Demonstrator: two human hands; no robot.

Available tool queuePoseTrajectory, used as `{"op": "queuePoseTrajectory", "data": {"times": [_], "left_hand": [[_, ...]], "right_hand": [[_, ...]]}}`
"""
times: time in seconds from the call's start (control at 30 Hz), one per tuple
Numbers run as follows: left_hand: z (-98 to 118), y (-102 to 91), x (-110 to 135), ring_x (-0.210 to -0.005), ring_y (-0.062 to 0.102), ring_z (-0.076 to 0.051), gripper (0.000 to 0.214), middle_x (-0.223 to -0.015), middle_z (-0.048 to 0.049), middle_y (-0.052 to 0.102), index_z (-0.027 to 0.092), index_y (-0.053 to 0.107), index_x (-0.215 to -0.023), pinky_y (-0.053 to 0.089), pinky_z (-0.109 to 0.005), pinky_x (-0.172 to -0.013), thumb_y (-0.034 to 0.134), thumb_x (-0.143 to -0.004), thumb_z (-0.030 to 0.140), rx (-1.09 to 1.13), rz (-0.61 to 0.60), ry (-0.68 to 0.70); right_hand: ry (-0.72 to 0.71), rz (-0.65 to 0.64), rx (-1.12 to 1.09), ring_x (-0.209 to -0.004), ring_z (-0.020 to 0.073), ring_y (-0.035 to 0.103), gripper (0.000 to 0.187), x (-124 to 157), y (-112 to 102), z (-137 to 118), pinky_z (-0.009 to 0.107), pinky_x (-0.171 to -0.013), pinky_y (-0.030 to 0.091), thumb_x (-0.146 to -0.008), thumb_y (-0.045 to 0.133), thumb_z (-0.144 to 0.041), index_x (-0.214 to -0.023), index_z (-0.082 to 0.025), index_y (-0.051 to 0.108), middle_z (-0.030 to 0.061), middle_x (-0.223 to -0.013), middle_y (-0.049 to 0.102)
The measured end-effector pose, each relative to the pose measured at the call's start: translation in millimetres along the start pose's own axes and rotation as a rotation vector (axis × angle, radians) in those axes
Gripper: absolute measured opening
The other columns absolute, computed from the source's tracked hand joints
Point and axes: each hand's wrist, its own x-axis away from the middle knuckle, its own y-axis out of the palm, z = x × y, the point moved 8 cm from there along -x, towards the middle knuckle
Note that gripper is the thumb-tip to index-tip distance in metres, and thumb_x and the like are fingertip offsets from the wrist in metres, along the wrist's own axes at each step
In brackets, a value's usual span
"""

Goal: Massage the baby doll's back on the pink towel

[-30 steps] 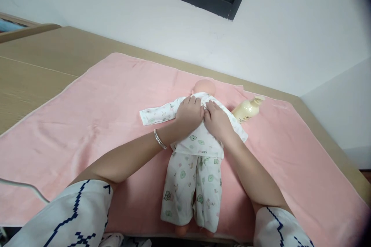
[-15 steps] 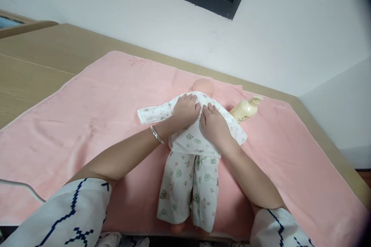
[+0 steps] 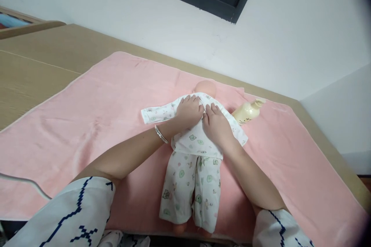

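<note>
Doll [image 3: 205, 88], white shirt [image 3: 198, 144] and trousers [image 3: 180, 189], small green-printed pattern. Left hand [image 3: 189, 112], right hand [image 3: 217, 125] on shirt; can't tell if grip pinches it.

Smooth-headed pinkish doll [image 3: 205, 88] is just lying flat from mid-frame to bottom center, white green-printed cloth top [image 3: 198, 141] on, one sleeve [image 3: 156, 114] sticking out frame-left, white printed cloth pants [image 3: 181, 189] below.

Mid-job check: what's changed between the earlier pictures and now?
Beyond a slight shift of the whole view, nothing visibly moved, and nothing was clearly taken or released. The left-hand grip and right-hand grip stay side by side on the white, green-printed fabric top. The matching fabric trousers and cream, rounded pump bottle stay put.
</note>
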Motion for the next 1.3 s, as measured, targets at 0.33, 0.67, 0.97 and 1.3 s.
{"op": "queuePoseTrajectory", "data": {"times": [0.33,0.67,0.97,1.3], "left_hand": [[19,-2.0,14,-0.143,0.045,-0.036,0.046,-0.148,-0.0174,0.056,0.005,0.054,-0.141,0.037,-0.053,-0.118,0.035,-0.102,0.023,-0.027,-0.012,-0.003],[-6,3.5,-1,-0.138,0.049,-0.034,0.044,-0.146,-0.0164,0.058,0.007,0.058,-0.134,0.036,-0.053,-0.117,0.041,-0.098,0.024,0.086,0.036,-0.054],[-3,3.2,1,-0.136,0.051,-0.033,0.042,-0.14,-0.0147,0.063,0.012,0.059,-0.133,0.034,-0.054,-0.118,0.043,-0.098,0.026,0.129,0.081,-0.047],[-11,5.5,7,-0.143,0.046,-0.028,0.044,-0.146,-0.0121,0.06,0.012,0.057,-0.137,0.024,-0.053,-0.126,0.034,-0.101,0.026,0.338,0.187,-0.065]], "right_hand": [[-0.019,-0.004,-0.051,-0.149,0.0305,0.039,0.053,-23,-1,24,0.053,-0.125,0.03,-0.103,0.03,-0.028,-0.146,-0.005,0.049,0.0201,-0.154,0.049],[-0.045,0.024,0.094,-0.149,0.0345,0.04,0.055,3,2,-9,0.053,-0.126,0.03,-0.099,0.032,-0.021,-0.145,0.002,0.051,0.0243,-0.152,0.05],[-0.028,0.095,-0.078,-0.149,0.0304,0.04,0.055,-17,0,22,0.053,-0.124,0.032,-0.101,0.033,-0.031,-0.147,-0.006,0.051,0.0193,-0.152,0.052],[-0.015,0.335,-0.209,-0.156,0.0264,0.028,0.051,-1,-44,20,0.052,-0.125,0.03,-0.1,0.039,-0.033,-0.146,-0.015,0.052,0.0147,-0.166,0.03]]}}
